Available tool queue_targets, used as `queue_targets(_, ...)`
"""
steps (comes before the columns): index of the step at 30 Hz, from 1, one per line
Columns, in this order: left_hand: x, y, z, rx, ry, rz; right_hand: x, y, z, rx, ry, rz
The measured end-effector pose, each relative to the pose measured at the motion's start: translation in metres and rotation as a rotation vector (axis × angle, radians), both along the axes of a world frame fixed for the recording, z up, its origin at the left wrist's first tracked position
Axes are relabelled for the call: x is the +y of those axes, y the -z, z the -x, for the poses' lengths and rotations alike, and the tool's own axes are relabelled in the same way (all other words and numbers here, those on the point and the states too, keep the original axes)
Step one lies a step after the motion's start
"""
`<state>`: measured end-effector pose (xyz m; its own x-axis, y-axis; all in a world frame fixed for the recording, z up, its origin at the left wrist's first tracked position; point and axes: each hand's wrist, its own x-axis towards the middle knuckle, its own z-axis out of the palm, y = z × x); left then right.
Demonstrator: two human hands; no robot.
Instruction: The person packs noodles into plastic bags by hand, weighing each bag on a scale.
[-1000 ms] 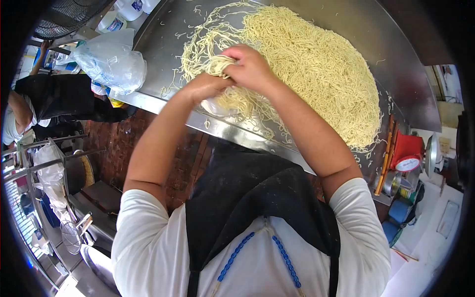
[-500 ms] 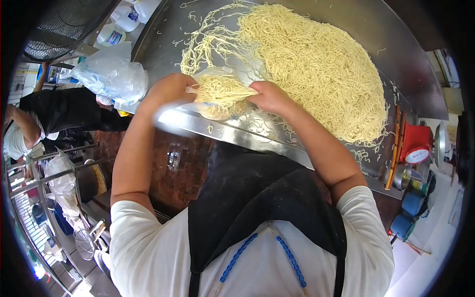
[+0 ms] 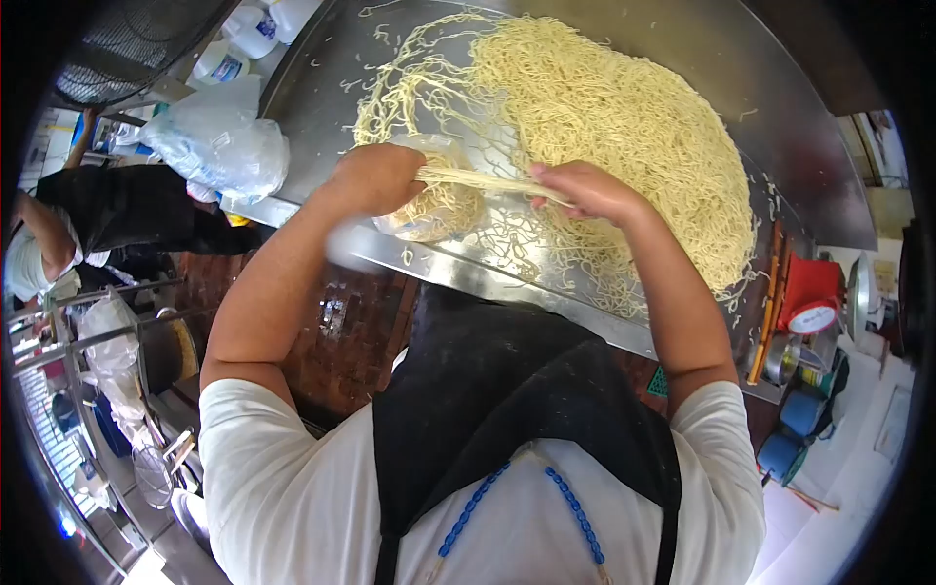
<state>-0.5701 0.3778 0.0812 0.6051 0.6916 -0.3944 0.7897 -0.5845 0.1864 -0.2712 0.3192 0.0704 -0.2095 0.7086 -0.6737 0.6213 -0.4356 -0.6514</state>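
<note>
A big heap of yellow noodles (image 3: 624, 127) lies on a steel table (image 3: 322, 88). My left hand (image 3: 375, 180) grips the mouth of a clear plastic bag (image 3: 429, 210) holding a portion of noodles, near the table's front edge. My right hand (image 3: 585, 190) pinches a strand bundle of noodles (image 3: 487, 182) stretched between the bag and the hand.
A knotted clear plastic bag (image 3: 219, 136) sits at the table's left end, white jugs (image 3: 249, 29) behind it. Another person in a dark apron (image 3: 107, 214) stands at left. A red scale (image 3: 809, 297), chopsticks (image 3: 763, 302) and tins are at the right. Loose strands lie scattered along the front edge.
My hands have come down from the heap and moved apart. A noodle portion went into the bag, and my right hand has drawn rightward, pulling strands taut.
</note>
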Motion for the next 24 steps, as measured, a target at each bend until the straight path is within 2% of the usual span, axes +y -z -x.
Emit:
queue_targets(2, -0.002, -0.005, 0.002, 0.063, -0.006, -0.018, -0.006, 0.025, -0.017, -0.074, 0.218, -0.256)
queue_targets(6, -0.006, -0.016, -0.012, 0.202, -0.032, 0.038, 0.000, 0.026, -0.039, -0.191, 0.289, -0.389)
queue_targets(8, -0.003, -0.017, -0.013, 0.239, -0.064, 0.049, 0.008, 0.034, -0.059, -0.352, 0.299, -0.492)
queue_targets(11, 0.003, -0.009, 0.003, 0.283, -0.068, 0.036, 0.012, 0.050, -0.103, -0.478, 0.338, -0.510)
queue_targets(15, 0.012, -0.009, 0.033, 0.291, -0.168, 0.009, 0.009, 0.054, -0.133, -0.628, 0.287, -0.566)
queue_targets(17, 0.007, -0.032, 0.034, 0.270, -0.129, 0.059, 0.006, 0.067, -0.131, -1.106, -0.078, -1.096)
queue_targets(18, 0.004, -0.029, 0.039, 0.268, -0.128, 0.060, 0.015, 0.016, -0.088, -0.983, -0.086, -0.648)
queue_targets(20, 0.001, -0.018, 0.055, -0.008, -0.123, -0.071, 0.024, -0.009, -0.038, -0.762, -0.047, -0.594)
queue_targets(24, -0.002, -0.015, 0.064, -0.178, -0.205, -0.031, 0.010, 0.029, 0.056, -0.263, -0.102, -0.692)
